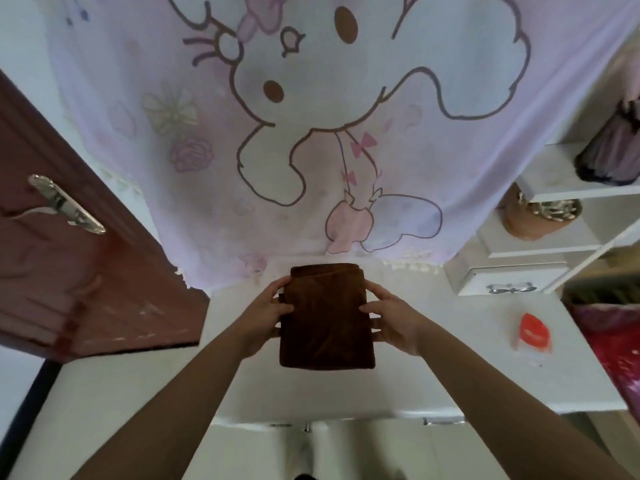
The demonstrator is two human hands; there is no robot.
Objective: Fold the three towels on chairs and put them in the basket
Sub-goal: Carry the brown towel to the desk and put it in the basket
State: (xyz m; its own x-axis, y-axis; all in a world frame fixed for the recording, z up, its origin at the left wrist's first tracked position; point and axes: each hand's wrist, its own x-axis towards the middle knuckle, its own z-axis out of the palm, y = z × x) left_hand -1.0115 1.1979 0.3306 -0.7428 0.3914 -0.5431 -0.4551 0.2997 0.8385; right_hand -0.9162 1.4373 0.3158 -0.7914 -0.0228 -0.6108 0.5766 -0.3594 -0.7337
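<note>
Brown towel [327,317], already folded compact, is held over the white table [467,358], left hand [263,318] and right hand [394,322] pinching its sides; no basket or chairs in sight.

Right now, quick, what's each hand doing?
Left hand: holding the left edge of the folded brown towel.
Right hand: holding the same towel's right edge.
</note>
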